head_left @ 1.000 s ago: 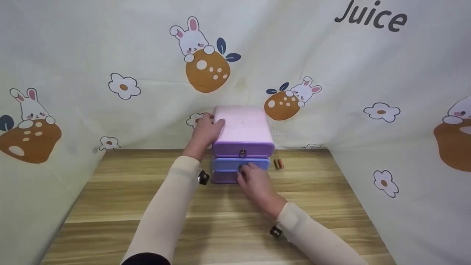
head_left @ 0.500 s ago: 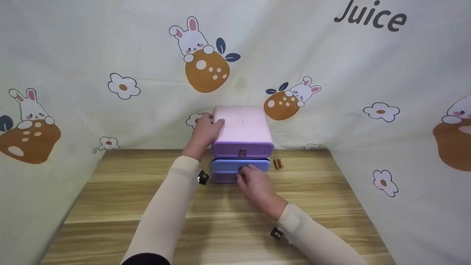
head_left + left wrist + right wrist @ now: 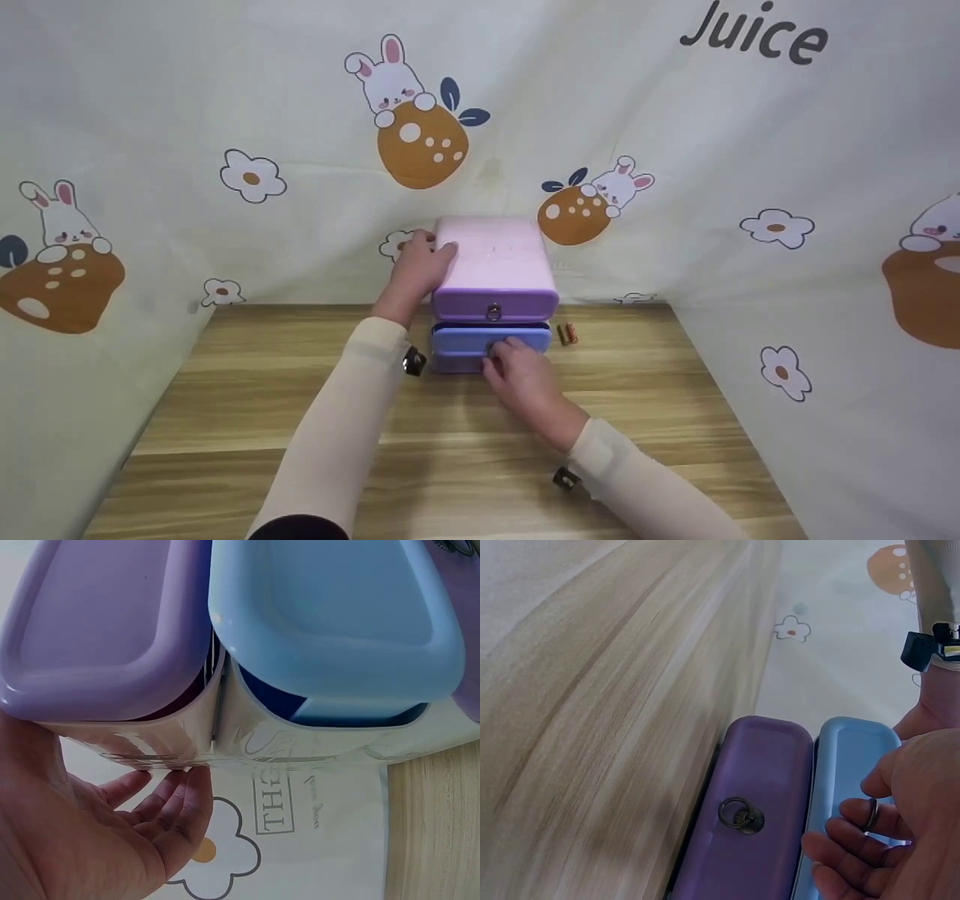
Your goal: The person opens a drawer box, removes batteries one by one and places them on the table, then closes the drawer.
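Observation:
A small drawer cabinet with a pale pink top (image 3: 495,255) stands at the back of the table. My left hand (image 3: 421,270) rests on its left side, thumb at the top edge and fingers fairly straight against the side wall. My right hand (image 3: 529,379) holds the metal ring pull (image 3: 871,814) of the middle, blue drawer (image 3: 459,341), a finger hooked through the ring. That drawer stands slightly out, with a dark gap above its front. The top purple drawer (image 3: 461,304) and the bottom purple drawer (image 3: 776,772) have ring pulls too. The blue drawer's contents are hidden.
Two small battery-like cylinders (image 3: 572,334), one dark and one red, lie right of the cabinet on the wood-grain table (image 3: 480,465). A printed cloth (image 3: 315,97) hangs behind the cabinet and along both sides.
The blue drawer has come a little out toward me, and a dark gap has appeared above its front. My right hand has kept its hold on the ring; my left hand has stayed put.

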Available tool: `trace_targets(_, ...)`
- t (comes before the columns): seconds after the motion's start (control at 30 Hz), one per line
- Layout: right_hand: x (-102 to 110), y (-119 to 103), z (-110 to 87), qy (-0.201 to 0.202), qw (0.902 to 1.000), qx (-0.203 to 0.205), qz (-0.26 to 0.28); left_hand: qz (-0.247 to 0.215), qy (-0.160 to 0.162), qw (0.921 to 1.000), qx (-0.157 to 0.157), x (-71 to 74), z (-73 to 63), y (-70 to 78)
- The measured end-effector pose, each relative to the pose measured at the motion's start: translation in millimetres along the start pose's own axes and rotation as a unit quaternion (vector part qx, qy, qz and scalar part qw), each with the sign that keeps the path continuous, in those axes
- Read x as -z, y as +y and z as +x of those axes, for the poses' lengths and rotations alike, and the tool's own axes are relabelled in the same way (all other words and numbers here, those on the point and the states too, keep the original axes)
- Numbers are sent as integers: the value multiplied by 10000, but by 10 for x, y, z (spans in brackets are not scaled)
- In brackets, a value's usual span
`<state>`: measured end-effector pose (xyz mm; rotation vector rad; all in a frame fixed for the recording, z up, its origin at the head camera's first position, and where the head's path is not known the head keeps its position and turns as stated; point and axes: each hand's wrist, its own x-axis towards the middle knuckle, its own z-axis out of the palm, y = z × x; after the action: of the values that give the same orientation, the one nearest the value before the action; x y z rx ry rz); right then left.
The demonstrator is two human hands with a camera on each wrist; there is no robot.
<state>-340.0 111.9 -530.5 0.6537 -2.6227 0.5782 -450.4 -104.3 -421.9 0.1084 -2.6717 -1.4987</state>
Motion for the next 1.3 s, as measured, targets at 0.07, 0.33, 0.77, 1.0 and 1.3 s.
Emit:
trace_targets(0.07, 10, -7, -12, 64, 10000, 65, -17, -20, 0, 10000, -12, 6, -3, -4)
trace_targets(0.33, 29, -10, -36, 44, 10000, 81, -12, 23, 16, 10000, -15, -5, -12, 2)
trace_targets(0.77, 20, 0, -70, -10, 10000, 16, -19, -43, -7, 10000, 37, -7, -24, 11)
trace_targets(1.0, 29, -9, -102, 135, 9995, 197, -227, -77, -5, 9999, 64, -7, -21, 1)
trace_targets(1.3, 58, -37, -151, 184, 9982, 377, -440, 44, 44, 9999, -114, -5, -8, -5)
